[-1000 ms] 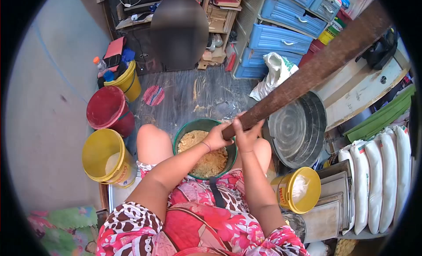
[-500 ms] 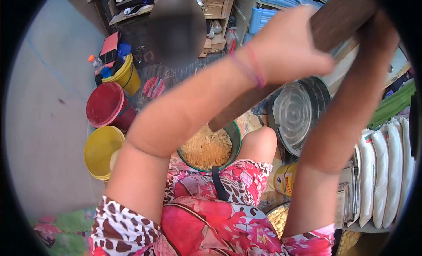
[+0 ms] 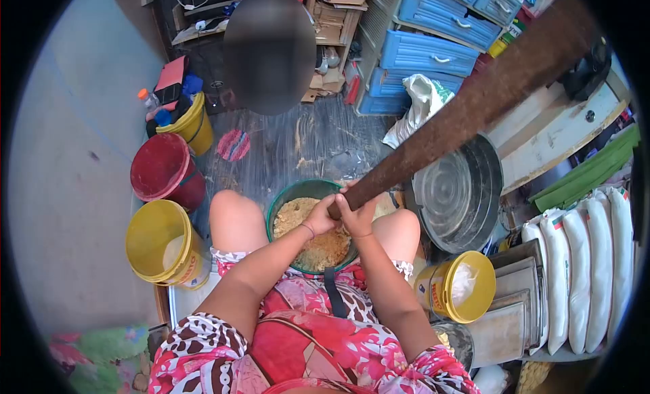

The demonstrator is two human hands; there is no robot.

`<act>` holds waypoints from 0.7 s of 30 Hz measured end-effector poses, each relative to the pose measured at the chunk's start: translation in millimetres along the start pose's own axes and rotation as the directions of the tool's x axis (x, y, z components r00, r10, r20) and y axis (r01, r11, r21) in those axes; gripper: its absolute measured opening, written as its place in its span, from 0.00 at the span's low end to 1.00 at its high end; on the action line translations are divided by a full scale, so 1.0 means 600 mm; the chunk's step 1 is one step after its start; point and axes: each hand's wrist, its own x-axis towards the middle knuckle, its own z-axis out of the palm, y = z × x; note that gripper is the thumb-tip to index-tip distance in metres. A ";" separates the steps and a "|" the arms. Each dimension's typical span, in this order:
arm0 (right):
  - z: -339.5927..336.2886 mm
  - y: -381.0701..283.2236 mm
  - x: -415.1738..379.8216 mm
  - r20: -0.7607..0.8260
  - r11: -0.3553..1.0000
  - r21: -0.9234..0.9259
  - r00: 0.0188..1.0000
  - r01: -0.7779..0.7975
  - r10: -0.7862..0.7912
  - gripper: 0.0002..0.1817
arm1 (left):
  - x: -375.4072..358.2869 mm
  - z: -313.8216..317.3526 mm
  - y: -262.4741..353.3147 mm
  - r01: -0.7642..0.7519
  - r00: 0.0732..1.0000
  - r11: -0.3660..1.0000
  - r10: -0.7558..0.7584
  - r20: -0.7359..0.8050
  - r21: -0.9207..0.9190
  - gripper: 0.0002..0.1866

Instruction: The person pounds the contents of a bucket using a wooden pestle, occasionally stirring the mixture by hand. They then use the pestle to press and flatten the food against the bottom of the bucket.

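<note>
A thick dark-brown wooden pole (image 3: 467, 113) slants from its low end near my lap up to the top right. Both hands are at that low end: my left hand (image 3: 321, 218) is closed around the tip, a thin band on its wrist. Beside it, my right hand (image 3: 359, 214) grips the pole with the thumb along the near side; its other fingers are partly hidden behind the wood. Directly below, a green bucket (image 3: 272, 214) stands between my knees. Crumbly yellow-brown ground meal (image 3: 318, 255) lies in it, partly covered by my hands.
To the left stand a yellow bucket (image 3: 139, 242), a red bucket (image 3: 145, 170) and another yellow bucket (image 3: 196, 126). At right are a black basin (image 3: 491, 198), a yellow pail (image 3: 484, 286), metal trays (image 3: 497, 333) and long white packs (image 3: 575, 272). Blue drawers (image 3: 426, 52) stand behind.
My hands have come down from high on the pole to its low end, close over the bucket. The pole's upper part now reaches far toward the top right. The view has shifted slightly.
</note>
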 end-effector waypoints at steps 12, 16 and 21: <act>-0.118 -0.546 0.404 -0.103 0.836 0.148 0.849 0.528 -0.518 0.19 | 0.076 0.087 0.668 -0.776 0.589 0.513 0.798 0.131 0.366 0.41; -0.101 -0.536 0.404 -0.172 0.837 0.152 0.848 0.525 -0.501 0.19 | 0.072 0.088 0.668 -0.641 0.754 0.676 0.644 0.132 0.363 0.36; -0.049 -0.099 0.135 -0.037 0.974 0.225 0.999 0.028 -0.020 0.31 | 0.039 0.042 0.182 -0.314 0.942 0.887 0.335 -0.005 0.339 0.36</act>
